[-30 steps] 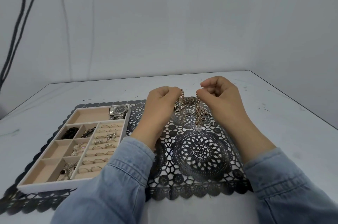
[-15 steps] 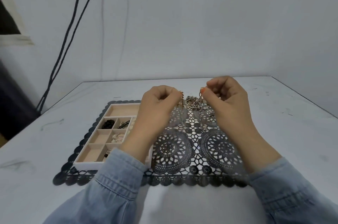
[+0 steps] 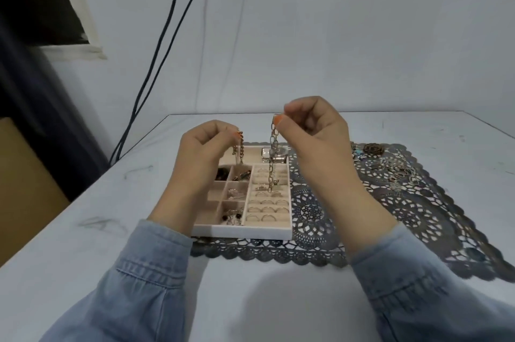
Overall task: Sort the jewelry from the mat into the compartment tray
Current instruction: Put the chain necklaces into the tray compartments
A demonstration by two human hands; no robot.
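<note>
Pinching a short chain (image 3: 240, 147), my left hand (image 3: 200, 159) hung over the tray (image 3: 242, 231); my right hand (image 3: 315, 132) pinched a longer chain (image 3: 271, 173); rings (image 3: 267, 209) lined the tray's three-o'clock side, a watch (image 3: 280, 157) at twelve; nine-o'clock cells (image 3: 207, 212) were half hidden.

mat (image 3: 312, 210): dark grey lace cut-out, round medallions, scalloped edge. tray (image 3: 242, 231): white outside, beige lining. gold chain (image 3: 241, 146) in left hand (image 3: 203, 152), silver-gold chain (image 3: 272, 163) in right hand (image 3: 315, 129). nails (image 3: 277, 119) orange. watch (image 3: 276, 154) at tray's 12 o'clock: silver. rings (image 3: 264, 209) silver-gold. heap (image 3: 395, 171) at mat's 2 o'clock: mostly silver, one turquoise bit, one bronze-brown rosette. sleeves (image 3: 133, 286) light blue denim. table (image 3: 83, 230) pale grey, dark scuffs. cables (image 3: 167, 43) at 11 o'clock: black.
</note>
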